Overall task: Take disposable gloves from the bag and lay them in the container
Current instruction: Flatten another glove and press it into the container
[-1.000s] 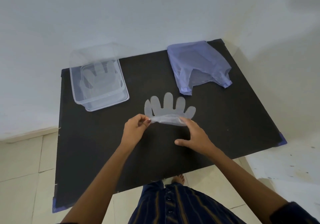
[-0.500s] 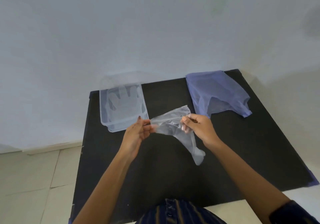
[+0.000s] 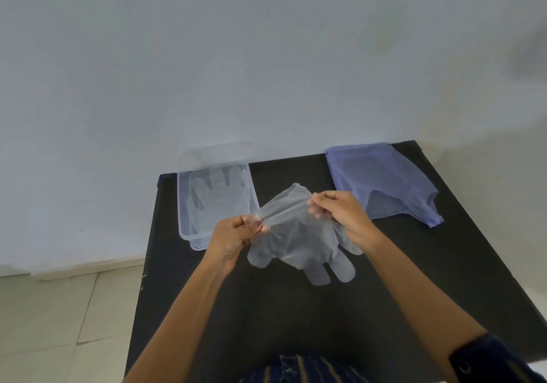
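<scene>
A clear disposable glove hangs above the black table, cuff up and fingers pointing down toward me. My left hand pinches the cuff's left corner. My right hand pinches the cuff's right side. To the left, behind my left hand, stands a clear plastic container with a glove lying flat inside it. A pale purple plastic bag lies flat at the table's back right.
A white wall rises right behind the table's far edge. Tiled floor lies to the left of the table. My striped clothing shows at the bottom edge, against the table's near side.
The glove lay flat on the table a second ago; both hands have lifted it by the cuff, and it now hangs spread with fingers down. The camera has tilted upward.
</scene>
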